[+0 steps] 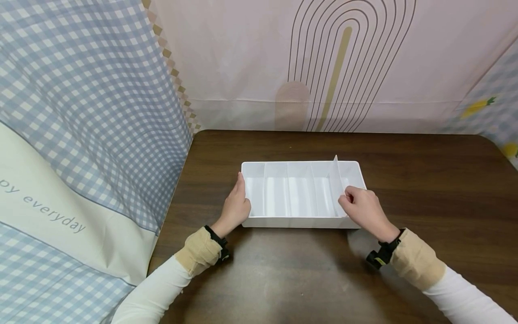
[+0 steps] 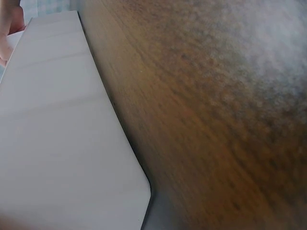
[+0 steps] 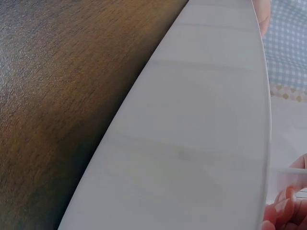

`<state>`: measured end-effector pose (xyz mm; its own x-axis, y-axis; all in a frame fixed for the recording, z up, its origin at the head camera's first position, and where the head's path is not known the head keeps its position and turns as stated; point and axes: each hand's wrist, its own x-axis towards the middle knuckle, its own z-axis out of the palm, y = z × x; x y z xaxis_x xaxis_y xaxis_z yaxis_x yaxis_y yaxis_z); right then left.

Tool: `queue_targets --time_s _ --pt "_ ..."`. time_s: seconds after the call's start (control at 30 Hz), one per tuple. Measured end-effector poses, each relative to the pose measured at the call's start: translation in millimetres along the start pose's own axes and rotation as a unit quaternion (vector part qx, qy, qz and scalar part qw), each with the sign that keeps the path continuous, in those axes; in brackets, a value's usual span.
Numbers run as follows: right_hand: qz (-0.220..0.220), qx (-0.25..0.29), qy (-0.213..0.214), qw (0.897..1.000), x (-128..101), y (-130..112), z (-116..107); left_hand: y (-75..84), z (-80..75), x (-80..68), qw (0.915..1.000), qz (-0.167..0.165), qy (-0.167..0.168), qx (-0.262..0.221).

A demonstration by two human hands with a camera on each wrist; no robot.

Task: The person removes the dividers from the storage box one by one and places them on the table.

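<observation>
Both hands point(image 1: 234, 208) point(image 1: 362, 208) apparently grip white tray point(image 1: 299, 222).

A white plastic tray point(image 3: 192, 143) is seen from close by, its smooth outer wall filling the middle of the view and running diagonally from the lower left to the top right; faint vertical lines are visible through that wall; a dark brown wooden table point(image 3: 62, 81) lies against the tray's left side, touching its base; fingertips point(image 3: 283, 211) of the right hand are seen at the tray's lower right rim, beside a thin translucent divider point(image 3: 290, 176); part of another hand point(image 3: 264, 14) is seen at the tray's far end; blue checked cloth point(image 3: 288, 52) lies beyond the tray's right rim.
</observation>
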<state>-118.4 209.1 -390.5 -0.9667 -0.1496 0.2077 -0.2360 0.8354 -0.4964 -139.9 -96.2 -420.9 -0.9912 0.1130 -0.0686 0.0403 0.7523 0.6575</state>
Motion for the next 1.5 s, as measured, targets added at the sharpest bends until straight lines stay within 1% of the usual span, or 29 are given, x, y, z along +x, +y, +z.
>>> queue_targets --time_s 0.4,0.63,0.9,1.2,1.5 --pt "0.004 0.005 -0.004 1.000 0.7 -2.6 -4.6 -0.5 0.2 0.2 1.0000 0.002 0.002 0.001" --pt "0.018 0.008 -0.010 1.000 0.9 -5.5 -7.4 -0.9 0.6 0.1 1.0000 0.005 0.003 0.003" --pt "0.019 0.011 -0.011 1.000 1.4 -7.5 -10.8 -1.0 0.8 0.5 1.0000 0.001 0.002 0.006" --pt "0.016 0.014 -0.004 1.000 1.7 -10.2 -15.3 -1.2 0.7 1.1 1.0000 -0.002 0.002 0.007" --pt "0.007 0.009 0.014 1.000 1.9 -9.7 -18.6 -0.2 0.3 1.3 1.0000 -0.001 0.005 0.008"
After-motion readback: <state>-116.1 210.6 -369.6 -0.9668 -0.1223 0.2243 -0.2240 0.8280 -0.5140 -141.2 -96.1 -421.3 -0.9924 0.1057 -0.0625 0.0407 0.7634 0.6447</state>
